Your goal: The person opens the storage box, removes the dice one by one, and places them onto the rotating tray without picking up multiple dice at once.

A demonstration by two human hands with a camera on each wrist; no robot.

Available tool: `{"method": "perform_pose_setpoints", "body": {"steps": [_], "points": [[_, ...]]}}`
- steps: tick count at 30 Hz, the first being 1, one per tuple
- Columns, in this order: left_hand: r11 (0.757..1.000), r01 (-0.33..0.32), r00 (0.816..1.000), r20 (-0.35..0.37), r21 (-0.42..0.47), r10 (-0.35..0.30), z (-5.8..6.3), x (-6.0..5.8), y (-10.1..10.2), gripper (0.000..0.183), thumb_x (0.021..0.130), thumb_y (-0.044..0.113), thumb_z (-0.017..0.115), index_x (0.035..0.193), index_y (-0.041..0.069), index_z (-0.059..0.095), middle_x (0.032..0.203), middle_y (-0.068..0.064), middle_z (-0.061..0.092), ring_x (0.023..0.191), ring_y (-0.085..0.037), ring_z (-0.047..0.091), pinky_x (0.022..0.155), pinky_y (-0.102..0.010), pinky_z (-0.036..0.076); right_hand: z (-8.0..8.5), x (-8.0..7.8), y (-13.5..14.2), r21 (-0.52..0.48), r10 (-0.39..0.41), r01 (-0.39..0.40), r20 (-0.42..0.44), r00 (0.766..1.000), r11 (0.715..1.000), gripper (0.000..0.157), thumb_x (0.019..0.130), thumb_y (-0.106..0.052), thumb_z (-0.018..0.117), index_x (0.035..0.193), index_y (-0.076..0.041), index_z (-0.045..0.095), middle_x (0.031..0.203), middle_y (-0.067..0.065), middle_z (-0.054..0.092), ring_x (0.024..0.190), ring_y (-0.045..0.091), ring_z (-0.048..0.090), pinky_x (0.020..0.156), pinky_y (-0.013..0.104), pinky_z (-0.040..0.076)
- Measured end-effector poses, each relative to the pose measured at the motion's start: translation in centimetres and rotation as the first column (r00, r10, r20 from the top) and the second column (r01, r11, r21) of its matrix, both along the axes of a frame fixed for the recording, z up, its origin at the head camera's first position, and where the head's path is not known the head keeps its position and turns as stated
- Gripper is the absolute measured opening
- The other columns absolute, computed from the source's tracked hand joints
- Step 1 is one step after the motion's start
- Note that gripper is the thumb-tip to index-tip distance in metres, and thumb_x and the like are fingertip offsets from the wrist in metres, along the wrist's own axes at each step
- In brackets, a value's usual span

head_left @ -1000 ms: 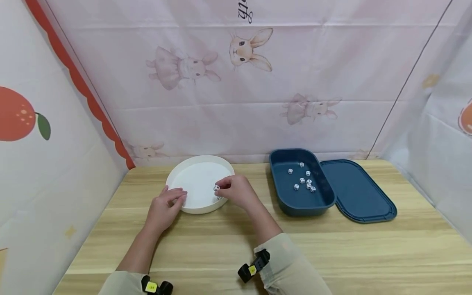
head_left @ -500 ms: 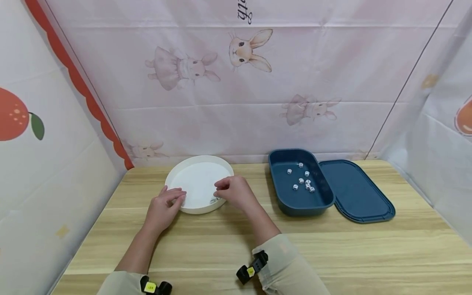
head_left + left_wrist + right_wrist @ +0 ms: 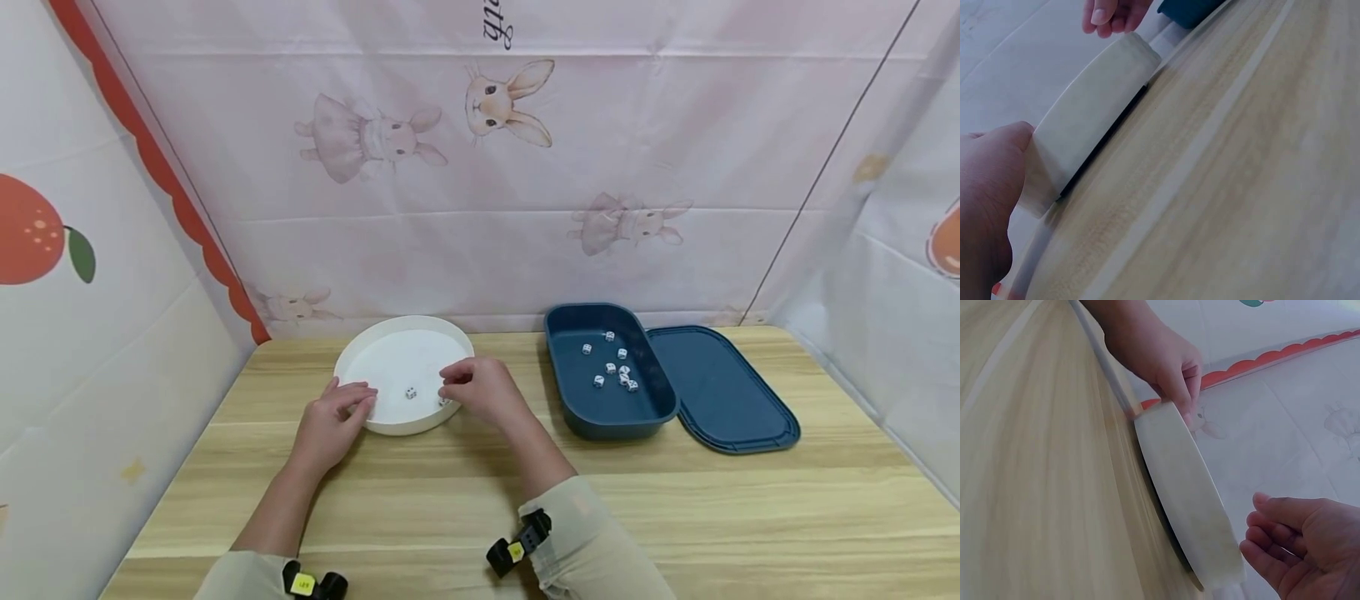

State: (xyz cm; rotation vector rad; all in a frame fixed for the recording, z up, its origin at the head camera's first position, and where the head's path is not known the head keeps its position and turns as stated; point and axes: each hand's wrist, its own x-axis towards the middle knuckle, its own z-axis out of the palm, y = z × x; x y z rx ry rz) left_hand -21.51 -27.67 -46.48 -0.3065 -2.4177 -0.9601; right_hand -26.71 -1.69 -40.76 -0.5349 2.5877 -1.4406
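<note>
A round white shallow tray stands on the wooden table. My left hand holds its near left rim, thumb and fingers bent over the edge. Over the tray's right side hovers my right hand, fingers loosely bent. A gap shows between its thumb and fingertips in the right wrist view, with nothing in it. One white die with dark pips lies on the tray floor between the hands. Another die sits just under the right fingertips, partly hidden by them.
Right of the tray is a deep dark blue box with several white dice scattered inside. Its matching blue lid lies flat against the box's right side. A printed cloth backdrop rises behind the table.
My right hand has let go of the die it pinched a second ago. That die dropped into the tray, and one now lies near the tray's middle. The left hand stays at the rim.
</note>
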Motion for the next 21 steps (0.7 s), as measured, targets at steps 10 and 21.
{"method": "perform_pose_setpoints", "body": {"steps": [10, 21], "points": [[1.000, 0.005, 1.000, -0.019, -0.006, -0.005, 0.0, -0.1, -0.1, 0.011, 0.088, 0.007, 0.073, 0.097, 0.003, 0.077, 0.099, -0.011, 0.076, 0.106, -0.031, 0.069, 0.116, -0.057, 0.031, 1.1, -1.0, 4.9, 0.073, -0.032, 0.039, -0.088, 0.996, 0.997, 0.025, 0.085, -0.018, 0.077, 0.108, -0.008, 0.076, 0.095, 0.000, 0.074, 0.087, 0.014, 0.066, 0.075, 0.027, 0.059], [1.000, 0.013, 1.000, -0.001, 0.019, -0.013, -0.4, -0.2, -0.2, 0.012, 0.090, 0.009, 0.071, 0.099, 0.003, 0.077, 0.102, -0.012, 0.076, 0.108, -0.033, 0.068, 0.117, -0.055, 0.030, 2.5, -2.5, 13.2, 0.202, -0.075, 0.097, -0.116, 0.990, 0.975, 0.028, 0.089, -0.023, 0.074, 0.114, -0.012, 0.074, 0.106, 0.004, 0.073, 0.096, 0.019, 0.067, 0.079, 0.033, 0.059]]}}
